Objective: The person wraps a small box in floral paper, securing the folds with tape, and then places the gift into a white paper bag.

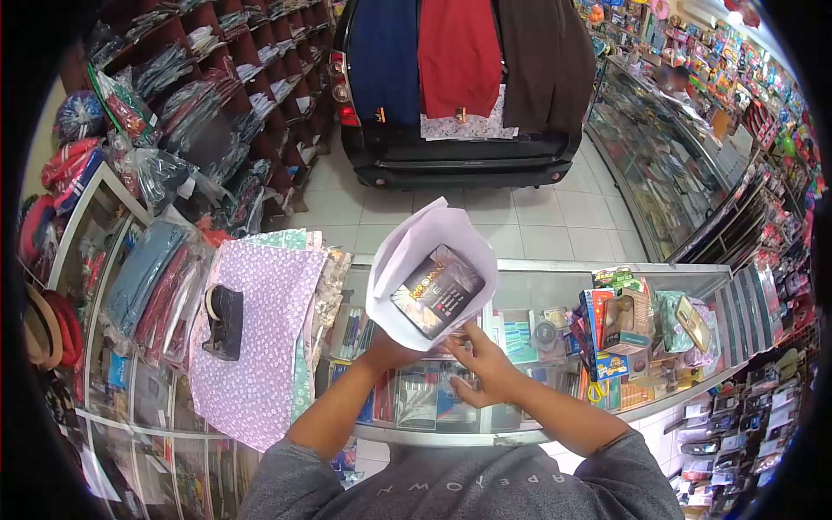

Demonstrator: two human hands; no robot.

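Observation:
A white paper wrapper (394, 247), open at the top, stands over the glass counter with a dark printed box (439, 290) inside it. My left hand (390, 351) is at the lower left of the wrapper, its fingers mostly hidden under the paper. At the lower right edge is my right hand (481, 368), thumb and fingers apart, its upper fingertips touching the paper. To the left lies lilac floral fabric (260, 347) with a black tape dispenser-like object (225, 322) on it.
Boxed goods (626, 321) and a phone-like item (693, 324) lie on the counter's right. Plastic-wrapped clothes (147, 286) are stacked left. Beyond the counter's metal edge (598, 270) stands a black car (468, 160) draped with cloths. A person (674, 80) is at the far right.

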